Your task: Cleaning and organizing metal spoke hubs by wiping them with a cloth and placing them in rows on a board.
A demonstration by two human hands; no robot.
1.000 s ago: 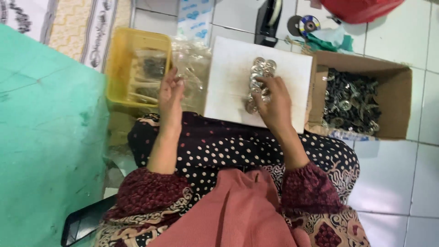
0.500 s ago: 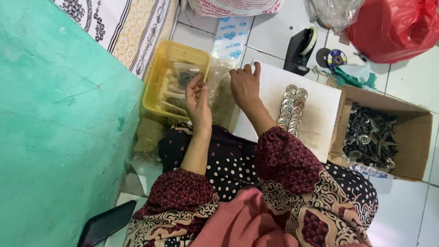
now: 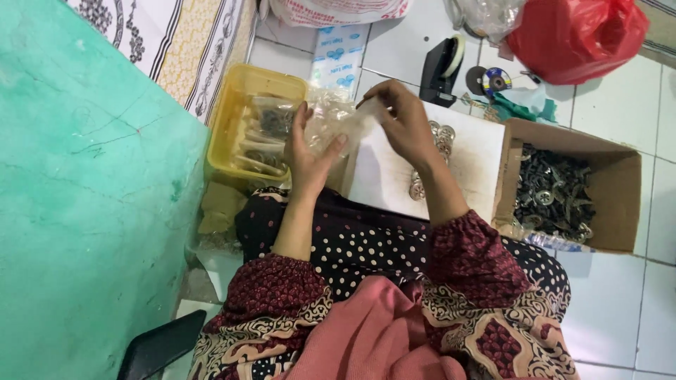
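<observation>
Since half a second ago the right hand [image 3: 401, 116] has lifted off the white board [image 3: 465, 176] and swung over toward the upper middle of the frame, where it now meets the left hand [image 3: 310, 151] at a small clear plastic bag [image 3: 338, 123]. A second ago that same hand lay on the row of round metal parts [image 3: 431, 158]; those parts now lie uncovered on the board, just right of the right wrist. The view has also shifted, so the yellow tub [image 3: 232, 119] sits left of centre.

The left hand stands upright with its palm turned to the right, fingers stretched up along the bag's left side and the thumb pressed against its lower edge, so it grips the bag. The right hand reaches in from the right with the wrist bent, fingers curled and pinching the bag's upper right edge. Both forearms rise from the lap, sleeves pushed back to the elbows.

The bag hangs between the two hands, above the gap between the yellow tub and the white board. The tub holds more filled clear bags. At the right of the frame a cardboard box [image 3: 627, 204] holds a heap of dark metal parts. A black tape dispenser [image 3: 440, 67] stands at the top, with a red plastic bag [image 3: 577, 35] in the upper right.
</observation>
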